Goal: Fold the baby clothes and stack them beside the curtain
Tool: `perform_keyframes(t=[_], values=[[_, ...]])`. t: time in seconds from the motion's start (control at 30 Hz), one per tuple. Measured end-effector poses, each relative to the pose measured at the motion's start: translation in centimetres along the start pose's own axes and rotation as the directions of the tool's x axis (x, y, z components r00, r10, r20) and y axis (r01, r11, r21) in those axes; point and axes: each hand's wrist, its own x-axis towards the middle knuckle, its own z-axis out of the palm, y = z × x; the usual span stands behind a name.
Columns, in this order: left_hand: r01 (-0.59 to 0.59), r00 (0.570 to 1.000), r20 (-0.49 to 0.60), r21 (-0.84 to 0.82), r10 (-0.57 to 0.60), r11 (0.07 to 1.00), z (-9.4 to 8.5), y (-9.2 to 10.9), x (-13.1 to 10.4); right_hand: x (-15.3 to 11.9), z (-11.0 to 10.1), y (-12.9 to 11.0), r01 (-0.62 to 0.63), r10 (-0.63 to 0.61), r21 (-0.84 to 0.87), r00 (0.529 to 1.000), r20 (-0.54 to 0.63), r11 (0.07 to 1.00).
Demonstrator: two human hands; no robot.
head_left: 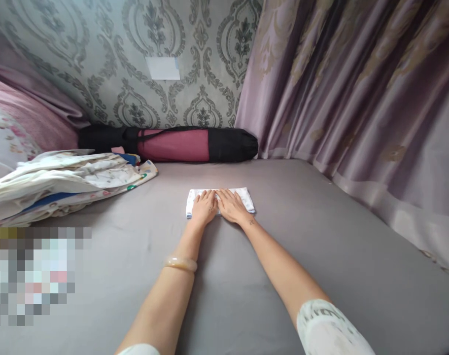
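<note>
— Your printed right sleeve (329, 328) lies nearest the camera. How do things stand at the far end of that arm?

— Your right grip (231, 204) is flat, palm down, fingers stretched out. Beside it, your left grip (204, 209) lies the same way, the two meeting or nearly meeting at their inner edges. Neither is clamped on anything; both rest on top of a small folded cloth (247, 197).

— And where does that put the cloth?

— Under both your palms, near the middle of the grey bed (301, 207), its left and right ends showing past your fingers.

— How should it handle for you?

— Light and soft, by the look of it, and hardly fragile. It is probably limp, so tugging one layer could open the folds. It may slide a little on the bed. Your best hold would be at the left and right ends, thumbs on top, fingers under every layer.

— Anything around to snag it?

— Nothing close. A heap of fabric (80, 172) lies to your left, a long maroon-and-black bag (172, 145) on the far side along the patterned wall (202, 39), and a purple curtain (338, 84) hangs on your right.
</note>
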Motion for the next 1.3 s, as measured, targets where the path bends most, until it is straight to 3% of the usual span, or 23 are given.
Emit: perform_keyframes(t=[0.2,0.3,0.6,0.8,0.93,1.17,1.3], values=[[-0.023,0.999,-0.026,0.036,0.024,0.999,-0.5,0.2,0.5,0.4,-0.6,0.5,-0.039,0.038,0.067,0.999,0.007,0.997],[-0.038,0.998,-0.058,0.036,0.040,0.999,-0.3,0.3,0.6,0.4,-0.8,1.0,-0.100,0.100,0.019,0.995,-0.022,0.995],[-0.048,0.999,0.008,-0.002,0.048,0.999,0.7,-0.3,0.9,0.3,-0.1,1.5,-0.151,0.152,-0.036,0.988,0.020,0.988],[0.114,0.988,-0.110,0.082,-0.105,0.990,-0.7,-0.6,0.3,0.0,-0.6,2.0,-0.263,0.254,-0.082,0.961,-0.107,0.961],[0.208,0.978,-0.049,0.099,-0.204,0.973,-0.7,-1.5,0.1,-0.2,-0.1,2.5,-0.304,0.301,-0.064,0.952,-0.055,0.951],[0.228,0.973,-0.039,0.073,-0.226,0.971,0.0,-1.9,0.3,-0.1,0.1,2.7,-0.304,0.304,-0.014,0.952,-0.032,0.953],[0.233,0.972,0.028,0.054,-0.234,0.971,-0.7,-2.6,0.9,0.8,-1.5,4.2,-0.319,0.327,0.213,0.945,-0.004,0.923]])
